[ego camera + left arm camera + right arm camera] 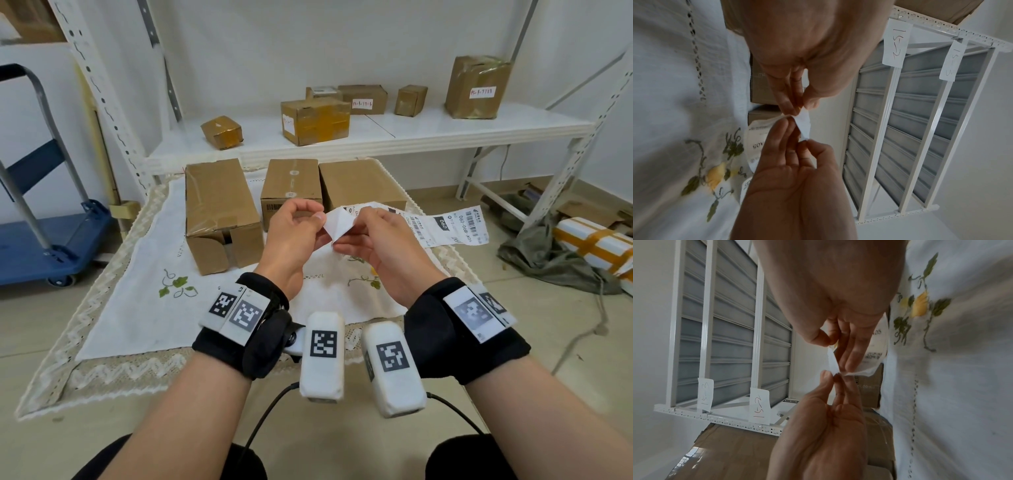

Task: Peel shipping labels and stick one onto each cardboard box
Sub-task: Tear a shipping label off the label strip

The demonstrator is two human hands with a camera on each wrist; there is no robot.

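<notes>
Both hands are raised over the tablecloth, working one end of a strip of white shipping labels (pixel 445 226). My left hand (pixel 317 214) pinches a blank white corner of the label (pixel 337 224) between thumb and fingers. My right hand (pixel 354 228) grips the strip right beside it, and the printed rest trails off to the right. In the left wrist view the left hand (pixel 797 108) comes from above and the right hand (pixel 797 131) from below onto the curled label (pixel 804 125). Three cardboard boxes stand behind: a large one (pixel 219 212), a middle one (pixel 291 185) and a right one (pixel 359 183).
The boxes stand on an embroidered white tablecloth (pixel 144 274). Behind is a white metal shelf (pixel 376 137) with several taped cartons, some with handwritten tags. A blue platform trolley (pixel 41 246) stands at the left; a cloth and a taped parcel (pixel 589 243) lie on the floor at the right.
</notes>
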